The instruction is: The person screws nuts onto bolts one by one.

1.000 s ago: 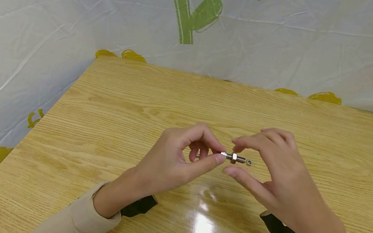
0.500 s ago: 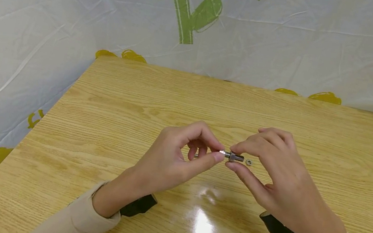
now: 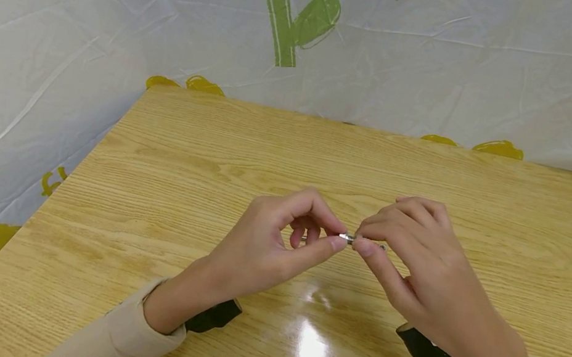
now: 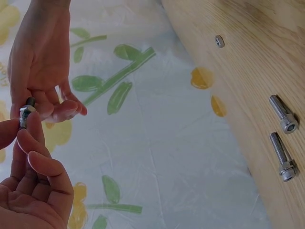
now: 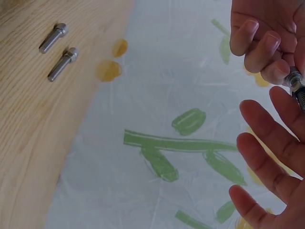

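A silver metal bolt (image 3: pixel 349 239) lies sideways between two hands, its head pinched in the left hand (image 3: pixel 264 250). A shiny six-sided nut (image 4: pixel 27 109) sits partway along the bolt's thread — the dark end of the thread poking out beyond it — with the fingertips of the right hand (image 3: pixel 426 260) closed around it.
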Tool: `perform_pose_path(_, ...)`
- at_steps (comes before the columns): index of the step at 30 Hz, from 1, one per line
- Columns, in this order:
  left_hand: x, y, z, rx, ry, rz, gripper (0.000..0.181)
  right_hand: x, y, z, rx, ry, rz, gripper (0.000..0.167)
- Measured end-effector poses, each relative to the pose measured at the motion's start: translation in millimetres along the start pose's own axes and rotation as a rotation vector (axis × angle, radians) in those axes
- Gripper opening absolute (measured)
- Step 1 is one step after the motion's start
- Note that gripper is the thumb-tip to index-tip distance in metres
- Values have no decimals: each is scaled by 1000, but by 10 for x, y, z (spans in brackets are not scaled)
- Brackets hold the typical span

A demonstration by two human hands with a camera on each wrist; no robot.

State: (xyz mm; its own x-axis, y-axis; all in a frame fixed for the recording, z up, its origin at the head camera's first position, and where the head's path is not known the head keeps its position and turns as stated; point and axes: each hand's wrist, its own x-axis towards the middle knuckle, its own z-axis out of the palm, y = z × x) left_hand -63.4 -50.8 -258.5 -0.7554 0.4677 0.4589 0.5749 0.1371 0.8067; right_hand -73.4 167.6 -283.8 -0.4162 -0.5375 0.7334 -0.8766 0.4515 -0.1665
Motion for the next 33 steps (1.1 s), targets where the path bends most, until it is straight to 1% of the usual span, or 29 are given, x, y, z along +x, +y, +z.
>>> perform_pose_path(3,1,5,3,4,0,-3,4,6,-4,-8,-6,-5,10,23)
perform_pose_path(7,6,10,1,6,6,3,4,18,-19,-21,8,-24,41,22)
perform_pose_path(9,9,14,-6,7,9,4,4,19,-21,-21,14,-23,51,25)
perform_pose_path(11,13,21,-14,8,12,4,4,17,-12,-10,20,-6,40,32)
perform_pose_path(13,14,25,-22,9,15,0,4,12,-4,-1,21,13,22,34)
perform_pose_path(16,14,24,-27,8,17,-3,4,15,8,17,34,43,-14,29)
perform_pose_path(22,12,16,-20,3,19,0,4,12,17,28,41,64,-40,23)
perform_pose_path(30,12,17,-23,7,18,-1,4,27,-11,12,40,58,-23,24)
perform_pose_path(33,12,17,-22,7,16,-2,4,26,-16,2,34,38,-10,23)
